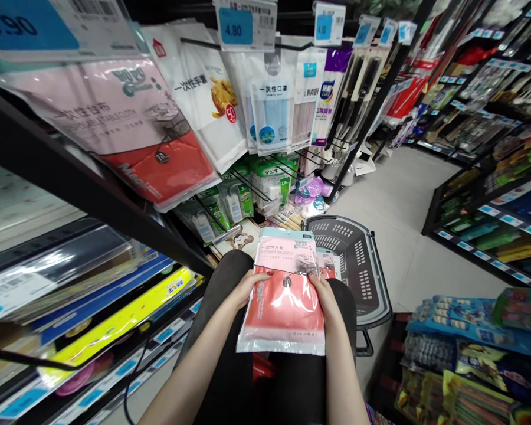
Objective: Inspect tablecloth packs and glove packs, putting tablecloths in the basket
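Observation:
Between my knees I hold up a pink and red plastic pack of disposable tablecloth (287,307), its printed front facing me. My left hand (246,287) grips its left edge, thumb on the front. On the opposite edge, my right hand (323,293) grips it the same way; the fingers behind the pack are hidden. Just beyond it stands a grey shopping basket (374,260) on the floor. Inside the basket, partly covered by the pack I hold, another similar pack (331,264) shows.
Matching tablecloth packs (128,124) hang on the rack at left, beside glove packs (203,94) and mask packs (272,106). Boxed plug sockets (234,200) hang lower. A black slanted shelf post (92,195) runs close on my left. Snack bags (464,366) lie at right, beside the tiled aisle (407,200).

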`<state>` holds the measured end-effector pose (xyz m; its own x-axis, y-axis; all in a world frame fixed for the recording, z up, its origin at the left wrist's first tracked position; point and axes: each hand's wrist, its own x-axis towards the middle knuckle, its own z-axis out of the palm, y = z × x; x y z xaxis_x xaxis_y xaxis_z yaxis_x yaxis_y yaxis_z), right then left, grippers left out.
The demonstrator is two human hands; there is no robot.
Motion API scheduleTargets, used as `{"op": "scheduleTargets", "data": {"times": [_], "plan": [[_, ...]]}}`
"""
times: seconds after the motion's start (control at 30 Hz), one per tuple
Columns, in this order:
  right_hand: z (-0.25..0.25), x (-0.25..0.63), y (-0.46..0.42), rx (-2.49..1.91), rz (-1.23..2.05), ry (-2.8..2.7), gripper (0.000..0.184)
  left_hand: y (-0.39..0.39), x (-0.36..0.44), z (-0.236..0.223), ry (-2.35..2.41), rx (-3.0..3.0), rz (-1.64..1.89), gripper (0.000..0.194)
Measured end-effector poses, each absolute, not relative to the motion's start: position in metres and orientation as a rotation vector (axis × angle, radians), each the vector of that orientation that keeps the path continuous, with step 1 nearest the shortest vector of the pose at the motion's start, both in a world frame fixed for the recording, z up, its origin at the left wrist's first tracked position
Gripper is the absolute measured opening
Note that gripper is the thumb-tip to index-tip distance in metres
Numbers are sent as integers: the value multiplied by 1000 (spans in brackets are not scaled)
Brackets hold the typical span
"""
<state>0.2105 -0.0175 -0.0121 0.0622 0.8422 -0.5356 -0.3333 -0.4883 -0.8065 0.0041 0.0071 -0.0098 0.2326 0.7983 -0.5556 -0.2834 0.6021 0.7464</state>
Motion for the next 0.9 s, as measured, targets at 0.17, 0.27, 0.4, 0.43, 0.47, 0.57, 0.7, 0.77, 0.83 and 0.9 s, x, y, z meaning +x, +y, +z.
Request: {"op": "scheduleTargets", "data": {"times": [0.17,0.27,0.4,0.43,0.47,0.57,0.7,0.77,0.83,0.9], "plan": [[-14,211,-17,-1435,1582,-548,27,7,4,-8,1105,574,797,23],[-13,211,-17,-1438,1583,-534,28,7,4,-8,1106,590,797,23],[-11,210,-18,-1405,1593,-523,30,7,4,-10,1113,609,795,23],[-11,210,-18,-1395,1593,-526,31,7,4,-10,1114,611,794,22],[-11,210,-18,-1387,1590,-534,32,7,4,-10,1115,613,793,22],[-13,211,-18,-1386,1567,-577,34,7,4,-12,1110,618,796,21],[-16,212,-19,-1379,1561,-612,34,7,3,-13,1067,628,807,27],[-17,213,-20,-1376,1559,-617,34,7,3,-13,1035,638,817,31],[-17,213,-20,-1373,1549,-631,33,6,3,-12,1013,646,823,35],[-18,213,-20,-1366,1536,-646,32,6,3,-11,1010,647,824,38]]}}
